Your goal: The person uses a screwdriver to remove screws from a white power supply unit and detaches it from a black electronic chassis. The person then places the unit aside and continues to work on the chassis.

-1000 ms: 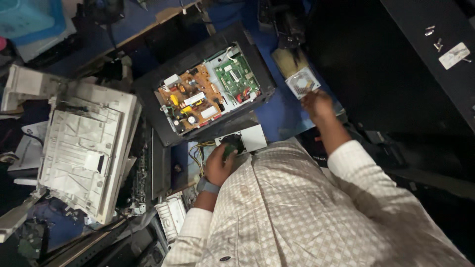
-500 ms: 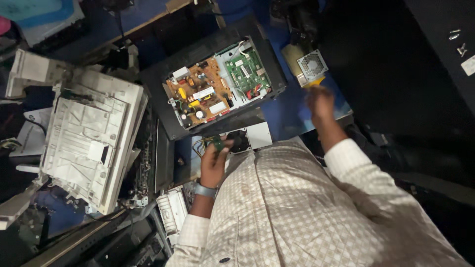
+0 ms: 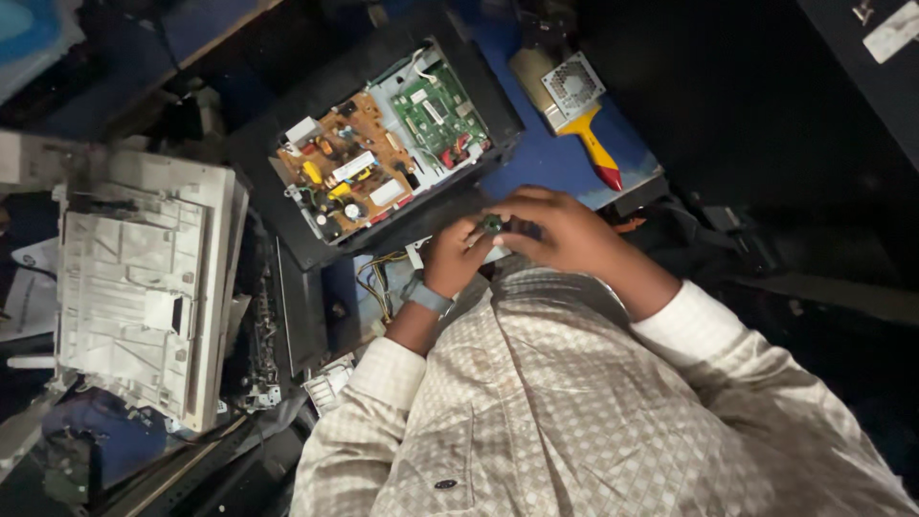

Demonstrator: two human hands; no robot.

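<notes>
My left hand (image 3: 458, 255) and my right hand (image 3: 558, 230) meet in front of my chest, both pinching a small green circuit part (image 3: 492, 224). Just beyond them lies an opened black device housing (image 3: 292, 134) with a brown power board (image 3: 337, 178) and a green logic board (image 3: 438, 109) showing inside. A small square fan part (image 3: 572, 84) rests on a paintbrush with a yellow and red handle (image 3: 595, 146) on the blue surface to the right of the housing. My left wrist carries a grey band (image 3: 425, 294).
A large white plastic printer cover (image 3: 144, 287) lies at the left, with black printer mechanism parts (image 3: 257, 335) beside it. Yellow wires (image 3: 375, 278) run under the housing. A dark cabinet fills the right side.
My right hand left the fan part on the brush at the far right and came back to join my left hand on the small green part. The view shifted slightly.
</notes>
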